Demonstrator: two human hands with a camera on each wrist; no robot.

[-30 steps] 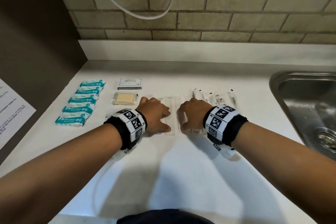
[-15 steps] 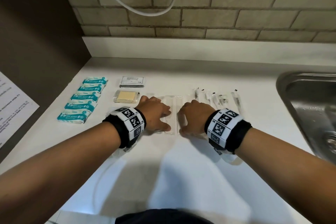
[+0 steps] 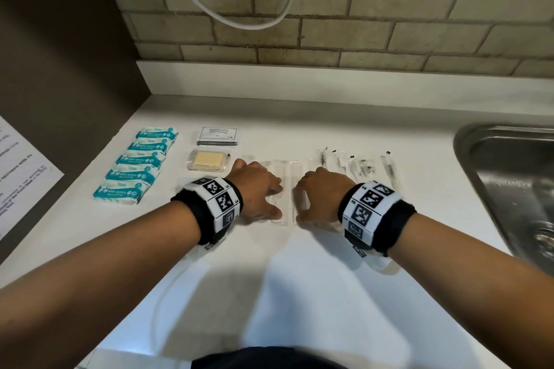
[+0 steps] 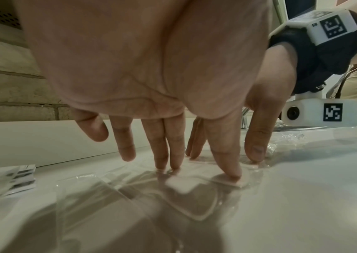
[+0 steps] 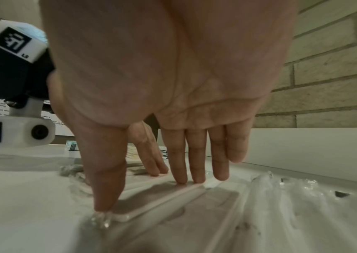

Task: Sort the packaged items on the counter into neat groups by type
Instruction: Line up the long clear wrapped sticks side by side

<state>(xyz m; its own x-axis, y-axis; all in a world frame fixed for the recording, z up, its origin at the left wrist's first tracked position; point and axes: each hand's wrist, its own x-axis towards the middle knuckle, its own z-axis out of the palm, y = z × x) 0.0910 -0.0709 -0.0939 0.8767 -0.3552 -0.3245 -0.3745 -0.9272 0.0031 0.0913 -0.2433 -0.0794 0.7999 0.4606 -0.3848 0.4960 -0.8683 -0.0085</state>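
On the white counter (image 3: pixel 299 293) we see our left hand (image 3: pixel 254 189) and right hand (image 3: pixel 323 195), fingers straight, pressing fingertips onto clear flat packets (image 3: pixel 284 183) holding white strips. Teal wipe packs (image 3: pixel 138 165) sit in a column far left, clear wrapped sticks (image 3: pixel 362 168) right, beside the sink (image 3: pixel 509 183).

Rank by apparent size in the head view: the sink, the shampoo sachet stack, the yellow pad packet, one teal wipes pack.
1. sink, largest though cut off by the frame.
2. Unsure: nearest teal wipes pack, shampoo sachet stack and yellow pad packet look about alike; the wipes pack lies nearer the camera.
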